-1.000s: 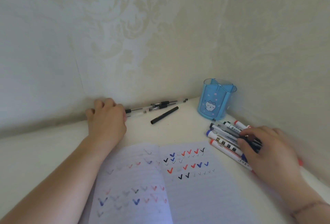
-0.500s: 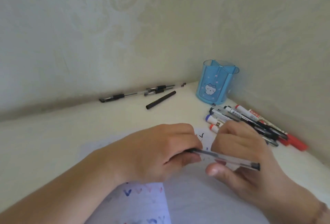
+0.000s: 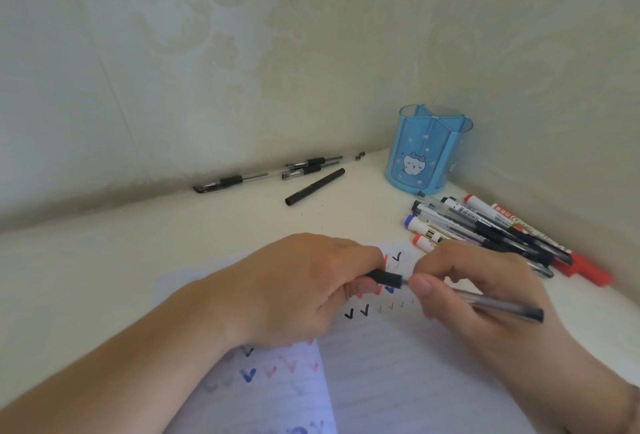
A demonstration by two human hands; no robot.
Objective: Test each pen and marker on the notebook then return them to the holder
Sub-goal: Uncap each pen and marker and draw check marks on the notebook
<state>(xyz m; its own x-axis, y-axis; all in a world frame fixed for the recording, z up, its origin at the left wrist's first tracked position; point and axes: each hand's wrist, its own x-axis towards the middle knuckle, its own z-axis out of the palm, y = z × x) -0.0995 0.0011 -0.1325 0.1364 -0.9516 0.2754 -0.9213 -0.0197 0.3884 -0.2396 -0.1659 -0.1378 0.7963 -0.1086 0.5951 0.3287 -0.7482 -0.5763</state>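
Since half a second ago the two hands have drawn slightly apart, and the dark cap now sits pulled off the tip end of the clear pen, a short gap showing between them. Left hand is curled closed, the cap pinched between thumb and forefinger with only its right end poking out past the fingers. Right hand is closed round the pen's barrel near the tip, thumb pressing on top, and the barrel runs out past the knuckles toward the lower right, ending in a dark plug. Both hands hover over the open notebook, whose pages carry rows of red, blue and black ticks. Behind, the blue holder stands in the corner by the wall, a heap of markers and pens lying just beside it to the right. Four more dark pens lie along the back wall, well apart from the hands
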